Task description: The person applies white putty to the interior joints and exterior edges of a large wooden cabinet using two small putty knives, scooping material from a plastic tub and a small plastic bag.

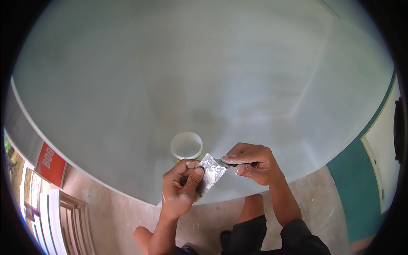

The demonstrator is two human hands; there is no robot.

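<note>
Fingers closed, my left hand (176,191) grips a flat rectangular metal scraper plate (212,172) smeared with white paste, the thumb lying on its face. My right hand (260,163) pinches a small putty knife (219,162) by its dark handle. The knife's thin blade reaches left to the upper right edge of the plate and appears to touch it. White smudges mark the fingers of both hands. Just beyond my left hand stands a round white tub (187,138) with an open top; its lower part is partly hidden by that hand.
A large, pale grey-white panelled surface (238,72) curves round in front of me, its edge passing below my hands. At left are a red sign (50,165) and stacked pale frames (63,221). A teal panel (359,191) stands at right, above the concrete floor (114,208).
</note>
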